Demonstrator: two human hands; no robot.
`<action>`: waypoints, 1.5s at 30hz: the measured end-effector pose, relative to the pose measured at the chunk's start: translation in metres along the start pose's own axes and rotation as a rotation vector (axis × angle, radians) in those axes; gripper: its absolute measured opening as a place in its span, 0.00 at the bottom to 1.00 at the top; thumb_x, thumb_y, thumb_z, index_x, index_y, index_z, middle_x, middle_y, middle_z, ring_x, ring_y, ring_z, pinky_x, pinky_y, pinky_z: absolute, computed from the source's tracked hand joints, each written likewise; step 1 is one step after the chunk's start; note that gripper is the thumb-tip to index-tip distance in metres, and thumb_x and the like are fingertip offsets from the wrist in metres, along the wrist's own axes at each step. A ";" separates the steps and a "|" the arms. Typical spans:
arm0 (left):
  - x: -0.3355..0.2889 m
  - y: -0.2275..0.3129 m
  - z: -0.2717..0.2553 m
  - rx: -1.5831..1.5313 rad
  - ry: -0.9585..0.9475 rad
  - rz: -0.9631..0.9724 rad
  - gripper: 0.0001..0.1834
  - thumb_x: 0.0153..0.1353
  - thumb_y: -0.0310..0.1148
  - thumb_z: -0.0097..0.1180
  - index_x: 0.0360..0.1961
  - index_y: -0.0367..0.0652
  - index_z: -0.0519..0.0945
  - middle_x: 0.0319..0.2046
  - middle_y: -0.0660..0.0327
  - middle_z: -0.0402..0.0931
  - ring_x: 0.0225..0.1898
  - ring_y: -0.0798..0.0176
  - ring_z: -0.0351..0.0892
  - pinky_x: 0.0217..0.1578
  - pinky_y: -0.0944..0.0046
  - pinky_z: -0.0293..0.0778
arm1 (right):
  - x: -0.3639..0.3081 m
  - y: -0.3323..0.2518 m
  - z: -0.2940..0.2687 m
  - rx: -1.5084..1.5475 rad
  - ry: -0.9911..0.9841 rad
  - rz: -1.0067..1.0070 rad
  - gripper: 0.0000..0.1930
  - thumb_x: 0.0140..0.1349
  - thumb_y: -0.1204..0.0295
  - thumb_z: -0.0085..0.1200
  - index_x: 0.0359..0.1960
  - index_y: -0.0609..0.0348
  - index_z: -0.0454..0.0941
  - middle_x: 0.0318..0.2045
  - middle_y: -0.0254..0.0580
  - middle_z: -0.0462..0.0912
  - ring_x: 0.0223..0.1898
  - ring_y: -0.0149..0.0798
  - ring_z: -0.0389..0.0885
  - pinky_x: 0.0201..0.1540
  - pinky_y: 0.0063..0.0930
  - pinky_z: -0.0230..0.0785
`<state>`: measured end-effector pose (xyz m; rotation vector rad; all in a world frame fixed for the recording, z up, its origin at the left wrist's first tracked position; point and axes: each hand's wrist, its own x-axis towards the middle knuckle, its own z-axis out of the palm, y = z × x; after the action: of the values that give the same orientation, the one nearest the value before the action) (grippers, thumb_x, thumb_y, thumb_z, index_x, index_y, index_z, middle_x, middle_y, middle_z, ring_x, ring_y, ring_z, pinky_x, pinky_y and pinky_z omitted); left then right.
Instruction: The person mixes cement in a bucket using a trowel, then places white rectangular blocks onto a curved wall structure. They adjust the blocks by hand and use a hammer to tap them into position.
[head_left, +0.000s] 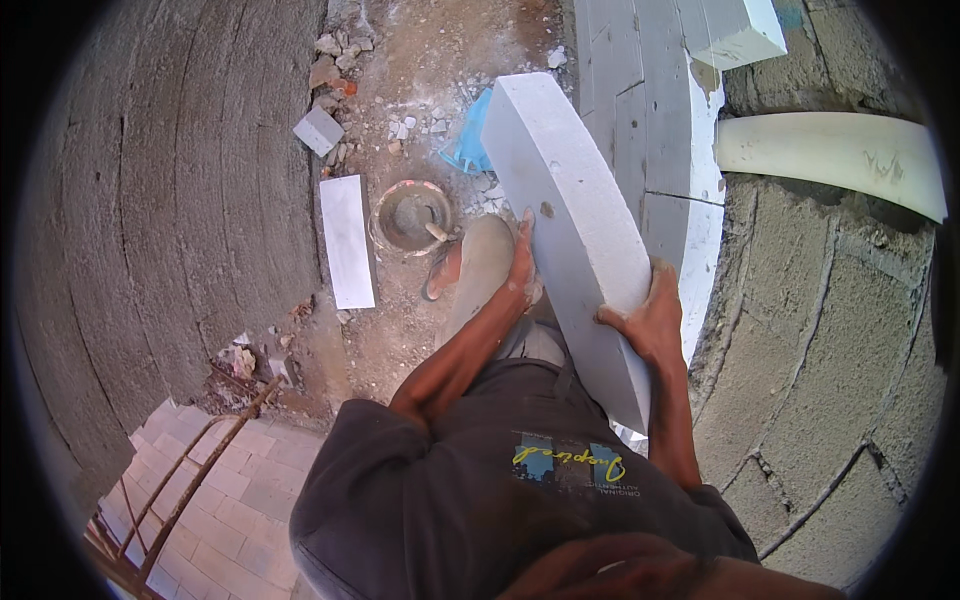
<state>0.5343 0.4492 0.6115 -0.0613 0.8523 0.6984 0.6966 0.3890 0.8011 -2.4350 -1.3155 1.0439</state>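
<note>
A long, pale aerated concrete block (575, 190) is held up tilted in front of my body, its near end close to my shirt. My left hand (525, 262) presses against the block's left face, with its thumb side up and some fingers hidden beneath. Around the right edge, nearer to me, my right hand (652, 318) grips the block with the thumb over its top. To the left on the ground sits a round bucket (378, 222) with grey mortar and a tool handle (437, 232) sticking out.
A wall of pale blocks (640, 130) runs along my right, beside a rough block wall (800, 330). A curved white piece (830, 150) juts between them. On the ground lie a white slab (346, 240), a blue bag (468, 140) and rubble. Rusty bars (205, 465) stand at lower left.
</note>
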 end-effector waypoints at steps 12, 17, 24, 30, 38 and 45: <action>0.009 0.011 0.067 0.048 -0.186 -0.077 0.41 0.75 0.66 0.38 0.75 0.47 0.60 0.67 0.53 0.69 0.66 0.53 0.72 0.63 0.45 0.74 | -0.033 -0.054 -0.058 -0.042 0.264 0.051 0.55 0.30 0.62 0.74 0.66 0.66 0.64 0.54 0.56 0.71 0.57 0.58 0.75 0.62 0.49 0.69; 0.039 0.022 0.148 0.264 -0.629 -0.187 0.51 0.70 0.73 0.41 0.81 0.53 0.44 0.75 0.56 0.53 0.75 0.49 0.56 0.67 0.34 0.64 | -0.067 -0.062 -0.105 -0.025 0.524 0.150 0.60 0.24 0.60 0.72 0.69 0.65 0.65 0.58 0.56 0.70 0.62 0.56 0.71 0.68 0.51 0.63; 0.052 -0.006 0.238 1.067 -0.785 -0.039 0.61 0.64 0.79 0.38 0.80 0.38 0.47 0.79 0.40 0.44 0.80 0.43 0.42 0.76 0.42 0.49 | -0.096 -0.027 -0.159 -0.143 0.744 0.156 0.58 0.26 0.65 0.70 0.69 0.70 0.64 0.57 0.60 0.70 0.61 0.59 0.71 0.66 0.55 0.65; 0.023 -0.060 0.236 0.895 -0.635 -0.135 0.68 0.59 0.82 0.44 0.78 0.29 0.48 0.77 0.35 0.46 0.79 0.40 0.45 0.75 0.43 0.52 | -0.104 0.006 -0.173 -0.096 0.667 0.263 0.62 0.23 0.59 0.73 0.70 0.68 0.64 0.59 0.59 0.71 0.63 0.60 0.71 0.67 0.58 0.64; 0.026 -0.088 0.205 0.881 -0.514 -0.192 0.71 0.58 0.82 0.48 0.77 0.25 0.43 0.77 0.34 0.46 0.79 0.41 0.47 0.74 0.44 0.55 | -0.101 0.053 -0.160 0.112 0.584 0.270 0.57 0.27 0.69 0.75 0.68 0.67 0.64 0.59 0.57 0.72 0.63 0.56 0.72 0.69 0.50 0.64; 0.012 -0.091 0.184 0.833 -0.508 -0.296 0.66 0.61 0.76 0.53 0.78 0.32 0.43 0.77 0.38 0.46 0.77 0.41 0.51 0.68 0.43 0.65 | -0.111 0.085 -0.145 0.157 0.503 0.333 0.61 0.25 0.67 0.76 0.71 0.66 0.61 0.63 0.59 0.67 0.66 0.58 0.68 0.71 0.52 0.61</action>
<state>0.7160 0.4434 0.7067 0.6982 0.5681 0.0301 0.8078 0.2740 0.9237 -2.6036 -0.6625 0.5056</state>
